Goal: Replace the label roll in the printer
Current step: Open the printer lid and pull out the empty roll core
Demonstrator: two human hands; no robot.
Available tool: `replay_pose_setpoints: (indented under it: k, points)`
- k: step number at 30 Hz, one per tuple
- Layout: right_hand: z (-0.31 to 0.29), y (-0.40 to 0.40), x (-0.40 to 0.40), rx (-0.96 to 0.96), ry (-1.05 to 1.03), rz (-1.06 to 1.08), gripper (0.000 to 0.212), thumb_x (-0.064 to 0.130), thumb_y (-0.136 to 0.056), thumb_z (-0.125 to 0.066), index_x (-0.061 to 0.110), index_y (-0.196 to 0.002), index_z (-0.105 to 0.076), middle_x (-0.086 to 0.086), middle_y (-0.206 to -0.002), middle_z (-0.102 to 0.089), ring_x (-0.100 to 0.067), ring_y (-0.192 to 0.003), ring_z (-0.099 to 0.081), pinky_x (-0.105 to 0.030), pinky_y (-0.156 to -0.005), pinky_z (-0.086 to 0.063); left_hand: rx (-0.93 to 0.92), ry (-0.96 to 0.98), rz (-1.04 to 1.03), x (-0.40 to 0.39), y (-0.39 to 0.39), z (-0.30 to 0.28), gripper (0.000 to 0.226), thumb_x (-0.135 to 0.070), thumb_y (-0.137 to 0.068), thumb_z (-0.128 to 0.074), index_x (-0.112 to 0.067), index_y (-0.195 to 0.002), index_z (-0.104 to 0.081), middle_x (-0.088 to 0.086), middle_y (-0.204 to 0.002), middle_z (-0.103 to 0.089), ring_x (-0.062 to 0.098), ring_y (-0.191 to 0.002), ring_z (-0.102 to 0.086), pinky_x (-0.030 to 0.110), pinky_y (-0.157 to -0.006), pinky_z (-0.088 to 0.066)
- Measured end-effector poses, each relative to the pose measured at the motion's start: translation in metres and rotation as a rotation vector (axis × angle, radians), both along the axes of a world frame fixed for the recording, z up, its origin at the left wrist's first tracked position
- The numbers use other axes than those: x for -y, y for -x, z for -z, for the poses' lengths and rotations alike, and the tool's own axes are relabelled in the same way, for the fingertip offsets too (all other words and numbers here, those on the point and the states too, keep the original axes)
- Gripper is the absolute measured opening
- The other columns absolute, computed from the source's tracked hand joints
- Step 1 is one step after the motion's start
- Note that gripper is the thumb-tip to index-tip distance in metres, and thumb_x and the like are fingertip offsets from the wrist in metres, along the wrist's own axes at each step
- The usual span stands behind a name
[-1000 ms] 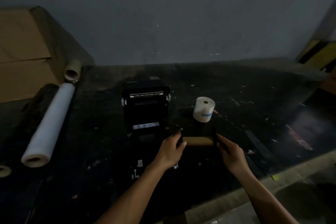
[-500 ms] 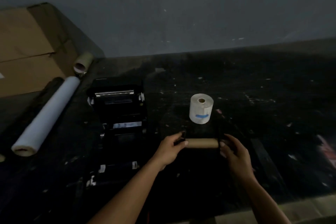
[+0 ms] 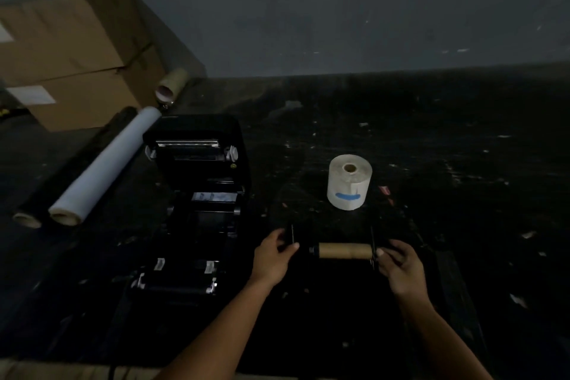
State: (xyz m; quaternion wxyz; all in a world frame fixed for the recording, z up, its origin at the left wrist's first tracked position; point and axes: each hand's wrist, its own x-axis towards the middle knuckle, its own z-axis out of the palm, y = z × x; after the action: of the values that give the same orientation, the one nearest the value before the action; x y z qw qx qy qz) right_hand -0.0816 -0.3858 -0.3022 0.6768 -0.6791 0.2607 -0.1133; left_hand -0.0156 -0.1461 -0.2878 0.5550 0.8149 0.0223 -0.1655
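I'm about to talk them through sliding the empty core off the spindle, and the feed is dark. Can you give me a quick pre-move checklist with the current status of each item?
1. Left end guide off the spindle: ok. The left hand holds the black guide clear of the brown empty core.
2. Spindle steadied: ok. The right hand grips its right end, by the other guide.
3. Core free to slide left: cannot tell; the dark spindle tip is hard to read.
4. New label roll ready: ok, standing upright behind the hands.
5. Printer open: ok, lid raised.
6. Roll bay free of scraps: cannot tell, too dark.
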Motion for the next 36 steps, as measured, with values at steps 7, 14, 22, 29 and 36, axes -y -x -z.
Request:
replay_pose_setpoints:
  k: [7,14,22,29,36]
  points:
    - [0.026,-0.050,0.062,-0.083,-0.014,-0.163,0.043,0.010,-0.087,-0.060,0.014,-0.127,-0.045,-0.013,-0.116,-0.061,-0.030,-0.102,-0.062,-0.051,-0.092,-0.050,0.017,-0.221,-0.118,0.064,-0.018,0.024,0.051,-0.024,-0.088,-0.064,-0.017,-0.135,-0.046,0.010,-0.124,-0.062,0.022,-0.113,-0.059,0.026,-0.094,-0.043]
    - [0.045,-0.084,0.105,-0.147,-0.056,-0.295,0.044,0.007,-0.088,-0.059,0.012,-0.129,-0.044,-0.015,-0.116,-0.061,-0.029,-0.098,-0.062,-0.045,-0.086,-0.052,-0.026,-0.093,-0.104,0.116,-0.020,0.032,0.075,-0.041,-0.084,-0.066,-0.025,-0.146,-0.028,0.001,-0.135,-0.054,0.012,-0.122,-0.050,0.025,-0.104,-0.036]
    - [0.047,-0.109,0.123,-0.245,-0.011,-0.480,0.048,0.010,-0.087,-0.060,0.015,-0.131,-0.042,-0.014,-0.121,-0.058,-0.028,-0.102,-0.061,-0.049,-0.090,-0.051,-0.032,-0.176,-0.018,0.136,-0.024,0.049,0.083,-0.025,-0.077,-0.076,-0.026,-0.146,-0.030,-0.009,-0.109,-0.062,0.007,-0.110,-0.056,0.019,-0.099,-0.035]
    - [0.047,-0.136,0.162,-0.281,0.016,-0.363,0.048,0.006,-0.086,-0.062,0.002,-0.129,-0.043,-0.023,-0.117,-0.058,-0.031,-0.096,-0.058,-0.048,-0.089,-0.049,0.004,-0.225,-0.088,0.120,-0.023,0.057,0.082,-0.023,-0.076,-0.077,-0.025,-0.145,-0.031,-0.011,-0.104,-0.061,0.009,-0.107,-0.056,0.021,-0.099,-0.037]
    - [0.056,-0.158,0.167,-0.342,0.102,-0.342,0.050,0.007,-0.082,-0.067,0.000,-0.126,-0.045,-0.022,-0.110,-0.063,-0.032,-0.091,-0.063,-0.044,-0.080,-0.051,0.045,-0.318,-0.165,0.100,-0.021,0.055,0.081,-0.023,-0.076,-0.076,-0.023,-0.144,-0.032,-0.003,-0.114,-0.064,0.012,-0.111,-0.056,0.019,-0.097,-0.035]
